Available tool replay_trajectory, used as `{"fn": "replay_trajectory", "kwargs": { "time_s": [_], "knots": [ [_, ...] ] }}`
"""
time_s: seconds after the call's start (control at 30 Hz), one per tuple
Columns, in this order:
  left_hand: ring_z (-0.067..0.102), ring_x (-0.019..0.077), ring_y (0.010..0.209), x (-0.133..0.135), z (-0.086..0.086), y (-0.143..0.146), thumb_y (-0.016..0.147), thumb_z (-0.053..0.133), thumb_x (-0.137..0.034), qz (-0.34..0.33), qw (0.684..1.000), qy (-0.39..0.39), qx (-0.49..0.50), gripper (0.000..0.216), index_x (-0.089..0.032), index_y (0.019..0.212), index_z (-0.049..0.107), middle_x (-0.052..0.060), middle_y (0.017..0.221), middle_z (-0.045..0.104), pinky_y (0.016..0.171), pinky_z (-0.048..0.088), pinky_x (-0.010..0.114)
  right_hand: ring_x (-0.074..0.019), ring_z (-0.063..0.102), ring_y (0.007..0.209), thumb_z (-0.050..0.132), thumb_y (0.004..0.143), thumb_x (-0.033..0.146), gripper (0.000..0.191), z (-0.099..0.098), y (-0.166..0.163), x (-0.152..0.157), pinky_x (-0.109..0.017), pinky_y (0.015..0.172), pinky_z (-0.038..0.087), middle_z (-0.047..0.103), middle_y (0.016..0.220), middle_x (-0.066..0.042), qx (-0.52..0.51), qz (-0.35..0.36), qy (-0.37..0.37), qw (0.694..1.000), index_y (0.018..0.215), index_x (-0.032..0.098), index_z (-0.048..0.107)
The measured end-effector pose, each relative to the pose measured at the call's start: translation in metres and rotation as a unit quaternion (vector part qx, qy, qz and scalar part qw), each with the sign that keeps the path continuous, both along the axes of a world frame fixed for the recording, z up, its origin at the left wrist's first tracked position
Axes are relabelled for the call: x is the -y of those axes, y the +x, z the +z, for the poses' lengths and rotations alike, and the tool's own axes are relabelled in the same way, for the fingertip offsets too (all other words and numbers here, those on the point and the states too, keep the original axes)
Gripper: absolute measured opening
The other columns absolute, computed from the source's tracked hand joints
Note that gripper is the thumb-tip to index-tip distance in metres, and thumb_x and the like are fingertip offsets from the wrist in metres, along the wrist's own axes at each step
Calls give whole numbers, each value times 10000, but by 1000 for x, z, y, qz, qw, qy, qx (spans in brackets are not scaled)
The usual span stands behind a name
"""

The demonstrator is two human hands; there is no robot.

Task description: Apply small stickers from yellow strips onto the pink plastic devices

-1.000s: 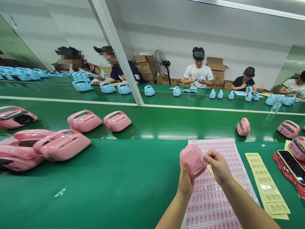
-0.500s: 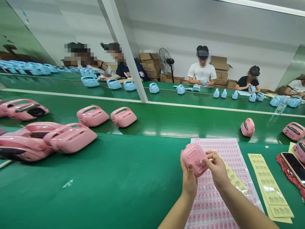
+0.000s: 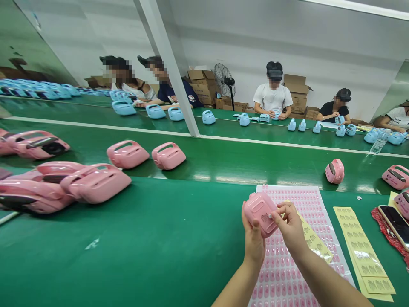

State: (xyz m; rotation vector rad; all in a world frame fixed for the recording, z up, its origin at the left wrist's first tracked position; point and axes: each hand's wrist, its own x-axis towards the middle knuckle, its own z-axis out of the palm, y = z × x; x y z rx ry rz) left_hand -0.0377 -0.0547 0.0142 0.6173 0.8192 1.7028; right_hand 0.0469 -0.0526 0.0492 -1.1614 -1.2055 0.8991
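My left hand grips a small pink plastic case from below and holds it up over a sheet of pink stickers. My right hand is closed in a pinch, its fingertips pressed on the case's right edge, where a small white sticker shows. A yellow sticker strip lies on the sheet just under my right hand.
Several larger pink cases lie on the green belt at left, single ones at right. Yellow label sheets and a phone lie at far right. Across a white post, several people handle blue cases.
My hands and the pink case have barely moved. The view has shifted a little, so the cases at left sit further right in the picture.
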Motion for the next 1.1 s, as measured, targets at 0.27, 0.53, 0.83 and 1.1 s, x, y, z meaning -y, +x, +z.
{"fn": "replay_trajectory", "kwargs": {
  "time_s": [0.27,0.53,0.83,1.1],
  "knots": [
    [604,233,905,3,8,0,570,713,-515,5,999,-21,28,812,-315,1260,333,62,1089,576,730,503,335,-181,497,842,547,735,270,123,-5,-5,6,-311,722,412,481,836,-49,95,-14,103,990,638,199,566],
    [626,189,740,-7,16,-8,656,671,-328,-25,984,-106,144,483,-191,1100,540,37,873,651,616,510,273,-190,527,853,517,757,349,169,2,32,-21,-316,709,429,535,862,-54,46,-69,74,994,707,194,564],
    [623,246,861,-20,5,-28,806,517,-380,-72,950,-63,296,415,-285,1208,476,65,1006,651,685,518,399,-190,578,746,538,723,221,164,-53,46,-67,-277,646,431,611,745,-55,343,-21,-107,933,610,170,646],
    [589,300,973,-30,-20,-46,788,535,-398,-123,921,30,368,466,-270,1229,456,96,1086,622,804,488,472,-245,541,887,537,673,14,195,-44,30,-67,-339,761,377,611,815,-105,484,23,-79,871,626,168,645]
  ]
}}
